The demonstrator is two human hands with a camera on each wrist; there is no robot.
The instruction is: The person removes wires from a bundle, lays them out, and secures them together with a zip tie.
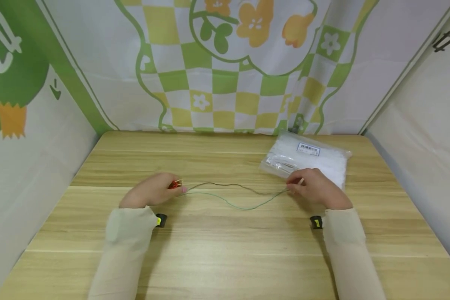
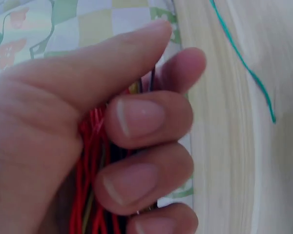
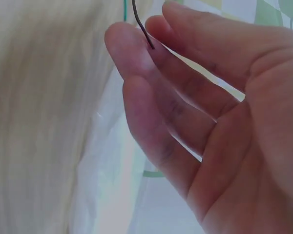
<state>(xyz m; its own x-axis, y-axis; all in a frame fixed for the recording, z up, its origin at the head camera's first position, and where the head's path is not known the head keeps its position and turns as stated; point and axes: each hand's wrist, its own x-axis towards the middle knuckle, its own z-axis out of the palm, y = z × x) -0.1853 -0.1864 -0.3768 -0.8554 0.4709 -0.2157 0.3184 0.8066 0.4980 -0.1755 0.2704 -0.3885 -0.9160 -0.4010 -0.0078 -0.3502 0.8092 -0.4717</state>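
Note:
At the left of the head view, my left hand (image 1: 153, 191) holds a bundle of thin red wires (image 1: 175, 184). Its fingers curl round the bundle, and darker and yellowish strands show among the red (image 2: 90, 161) in the left wrist view. A green wire (image 1: 243, 209) and a thin brown wire (image 1: 243, 186) run slack between the two hands. Thumb and fingers of my right hand (image 1: 315, 187) pinch these two wires at their right side. The brown wire (image 3: 142, 27) goes in between the fingertips in the right wrist view; its end is hidden there.
Behind the right hand, a clear plastic bag (image 1: 307, 156) with white contents and a barcode label lies on the wooden table (image 1: 225, 258). A patterned curtain (image 1: 225, 96) hangs along the back edge, with fabric walls at left and right.

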